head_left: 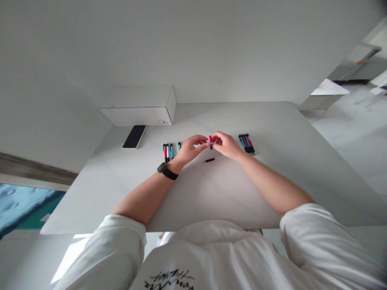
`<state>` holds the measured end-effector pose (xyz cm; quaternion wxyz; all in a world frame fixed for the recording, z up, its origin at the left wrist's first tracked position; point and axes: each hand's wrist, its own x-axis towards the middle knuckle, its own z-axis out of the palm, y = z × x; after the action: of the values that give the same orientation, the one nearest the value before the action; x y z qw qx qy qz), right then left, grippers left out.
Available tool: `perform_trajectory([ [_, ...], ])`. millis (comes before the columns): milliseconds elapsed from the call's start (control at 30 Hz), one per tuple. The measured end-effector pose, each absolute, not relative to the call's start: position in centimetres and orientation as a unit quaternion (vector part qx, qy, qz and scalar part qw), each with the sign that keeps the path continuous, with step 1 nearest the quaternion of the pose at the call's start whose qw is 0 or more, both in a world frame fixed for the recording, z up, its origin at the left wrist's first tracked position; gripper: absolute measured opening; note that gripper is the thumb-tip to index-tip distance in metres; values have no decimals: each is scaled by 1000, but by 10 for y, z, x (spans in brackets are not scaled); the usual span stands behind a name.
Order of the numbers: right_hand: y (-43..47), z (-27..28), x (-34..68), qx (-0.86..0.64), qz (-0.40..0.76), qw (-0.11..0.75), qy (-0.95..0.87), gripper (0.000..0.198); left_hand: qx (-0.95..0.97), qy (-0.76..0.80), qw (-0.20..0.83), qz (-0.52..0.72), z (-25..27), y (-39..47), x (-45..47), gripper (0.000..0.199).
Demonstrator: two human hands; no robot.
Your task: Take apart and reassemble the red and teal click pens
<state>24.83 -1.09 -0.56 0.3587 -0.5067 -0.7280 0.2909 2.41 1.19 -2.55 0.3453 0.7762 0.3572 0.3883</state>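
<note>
My right hand pinches a short red pen barrel with a dark lower end, held upright above the table. Close beside it on the left is my left hand, thumb and fingers apart, the tips near the barrel; whether they touch it I cannot tell. Below the hands lies a black pen grip with a thin pale rod reaching to the right. Several red and teal pens lie side by side to the right. Left of my left hand are more pens, red, white and teal, partly hidden by that hand.
A white box stands at the back left of the pale table, against the wall. In front of it lies a phone with a dark screen. A black watch is on my left wrist.
</note>
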Motion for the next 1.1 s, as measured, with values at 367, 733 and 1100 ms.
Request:
perform_trajectory([
  [367,-8,-2,256,-534,236,335,-740,14,688,389,426,440,-45,33,19,32],
  [733,18,-19,307,-537,172,67,-823,19,656,404,472,429,-51,34,21,32],
  [1100,11,-10,284,-500,278,323,-754,16,734,408,382,387,-28,16,25,23],
])
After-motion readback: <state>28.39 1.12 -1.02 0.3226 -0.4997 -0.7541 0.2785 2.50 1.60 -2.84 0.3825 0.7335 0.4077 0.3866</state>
